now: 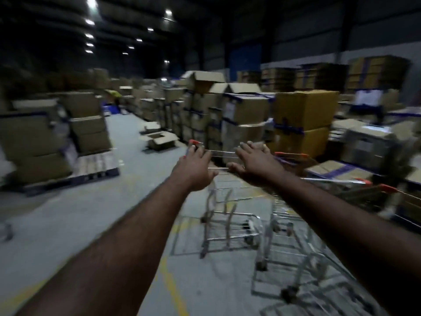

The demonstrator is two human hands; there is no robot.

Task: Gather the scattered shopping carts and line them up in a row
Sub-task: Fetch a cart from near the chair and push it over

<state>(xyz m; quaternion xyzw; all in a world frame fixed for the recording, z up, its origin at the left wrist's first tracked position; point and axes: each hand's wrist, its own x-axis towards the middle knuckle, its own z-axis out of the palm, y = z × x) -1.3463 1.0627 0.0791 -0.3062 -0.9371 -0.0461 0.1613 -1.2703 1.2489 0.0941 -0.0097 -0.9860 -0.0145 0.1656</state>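
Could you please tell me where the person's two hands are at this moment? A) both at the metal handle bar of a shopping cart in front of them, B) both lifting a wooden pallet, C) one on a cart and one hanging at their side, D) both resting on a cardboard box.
A: the left hand and the right hand both reach to the thin handle bar of the shopping cart ahead.

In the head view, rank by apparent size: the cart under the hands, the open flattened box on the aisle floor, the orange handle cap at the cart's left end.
1. Cart
2. Open box; it lies farther away, so its true size is unsure
3. Orange handle cap
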